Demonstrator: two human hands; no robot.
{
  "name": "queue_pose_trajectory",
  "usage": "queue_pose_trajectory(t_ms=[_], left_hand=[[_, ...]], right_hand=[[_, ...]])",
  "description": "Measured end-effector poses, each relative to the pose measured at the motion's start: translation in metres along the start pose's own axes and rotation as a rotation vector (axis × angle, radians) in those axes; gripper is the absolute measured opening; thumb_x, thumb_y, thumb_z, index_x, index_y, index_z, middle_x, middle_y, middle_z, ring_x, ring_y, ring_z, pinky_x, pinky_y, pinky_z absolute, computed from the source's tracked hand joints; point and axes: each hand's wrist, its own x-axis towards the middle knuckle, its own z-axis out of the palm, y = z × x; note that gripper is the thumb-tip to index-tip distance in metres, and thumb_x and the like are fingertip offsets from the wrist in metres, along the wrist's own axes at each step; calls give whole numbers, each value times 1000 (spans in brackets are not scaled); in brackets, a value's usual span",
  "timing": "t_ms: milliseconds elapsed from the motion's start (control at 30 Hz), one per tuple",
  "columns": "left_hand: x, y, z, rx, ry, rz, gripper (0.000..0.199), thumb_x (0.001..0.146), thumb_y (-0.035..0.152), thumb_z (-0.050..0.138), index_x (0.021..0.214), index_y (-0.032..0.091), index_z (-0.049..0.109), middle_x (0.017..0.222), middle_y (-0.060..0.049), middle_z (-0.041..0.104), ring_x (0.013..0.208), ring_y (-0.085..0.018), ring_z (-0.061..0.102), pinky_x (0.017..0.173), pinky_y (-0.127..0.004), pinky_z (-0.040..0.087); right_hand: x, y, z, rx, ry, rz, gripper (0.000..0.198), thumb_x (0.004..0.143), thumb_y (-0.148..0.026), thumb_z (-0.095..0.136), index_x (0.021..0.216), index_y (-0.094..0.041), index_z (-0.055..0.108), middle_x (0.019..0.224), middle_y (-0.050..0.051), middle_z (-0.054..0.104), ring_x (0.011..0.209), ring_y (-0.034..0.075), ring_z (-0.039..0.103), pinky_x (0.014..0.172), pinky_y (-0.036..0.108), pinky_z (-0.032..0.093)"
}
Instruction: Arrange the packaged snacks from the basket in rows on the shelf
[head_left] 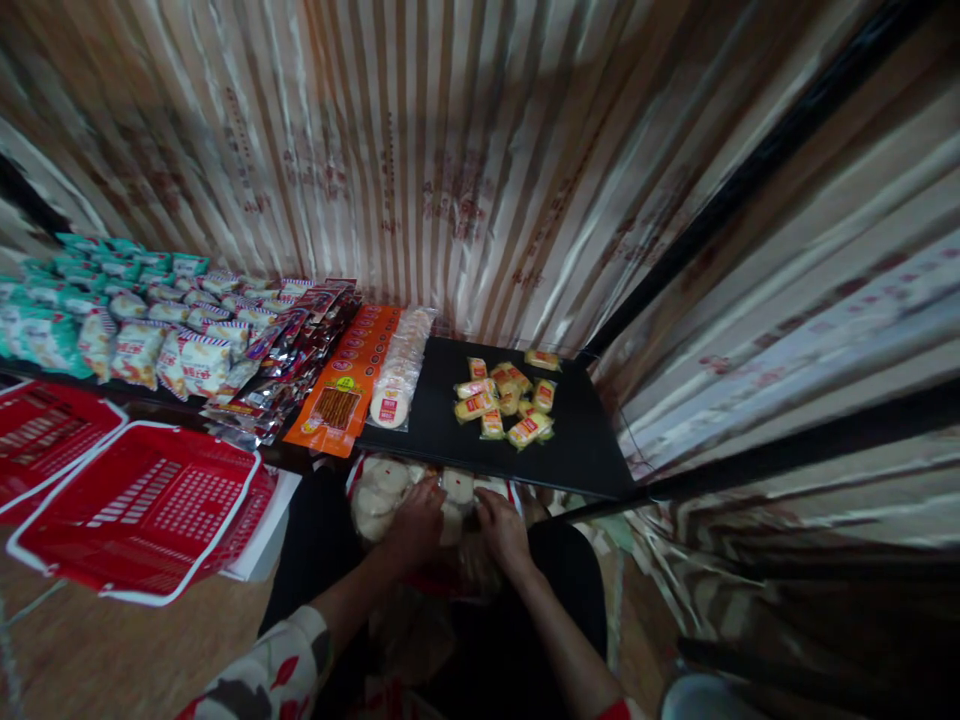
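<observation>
Between the knees, below the shelf edge, sits a red basket with a white rim, filled with pale round crackers in clear wrapping. My left hand reaches into it with fingers curled at the left side of a pale wrapped cracker pack with a small red mark. On the other side of that pack is my right hand, its fingers bent inward and closed. Dim light hides what lies between the fingers of each hand.
On the black shelf lie small yellow snack packs, a clear row of round crackers, an orange snack bag, dark red packets, and white and teal bags. Red baskets stand left; black poles slant right.
</observation>
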Motion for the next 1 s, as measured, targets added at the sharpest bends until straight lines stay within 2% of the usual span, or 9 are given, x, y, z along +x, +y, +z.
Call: queue_pose_trajectory(t_ms=[100,267,433,633,800,1000], left_hand=[[11,1,16,8,36,-107,42,78,8,43,118,10,54,118,-14,60,114,-25,52,97,-41,43],[27,0,27,21,88,-167,36,79,10,41,111,10,59,101,-12,67,96,-23,61,87,-38,50],[29,12,29,9,177,-208,33,80,7,39,103,13,61,96,-11,67,96,-23,61,89,-39,49],[27,35,12,-156,294,-287,28,83,12,38,94,17,62,92,-7,67,88,-20,62,84,-35,50],[27,43,-8,-309,291,-422,28,79,13,41,96,17,63,95,-7,68,91,-20,62,86,-34,48],[25,50,-29,-692,316,-610,23,78,14,48,95,18,62,87,-3,68,80,-15,63,75,-25,50]], right_hand=[[12,-9,6,7,-17,10,41,82,-16,41,116,-14,62,116,11,65,110,21,58,99,35,41],[17,-23,15,28,-12,46,39,84,-20,41,116,-16,63,117,11,65,111,22,57,100,37,40],[14,-26,9,70,-56,-22,40,88,-24,36,114,-13,63,118,12,64,110,21,58,100,35,40],[11,-32,1,250,-114,-43,44,90,-33,30,112,-13,64,112,12,67,104,21,61,97,36,42],[2,-37,-1,363,-82,-49,41,89,-38,36,111,-21,64,112,8,67,105,21,60,96,37,43],[-7,-37,-13,426,-84,-103,43,78,-41,54,114,-20,62,115,9,65,108,24,59,96,40,44]])
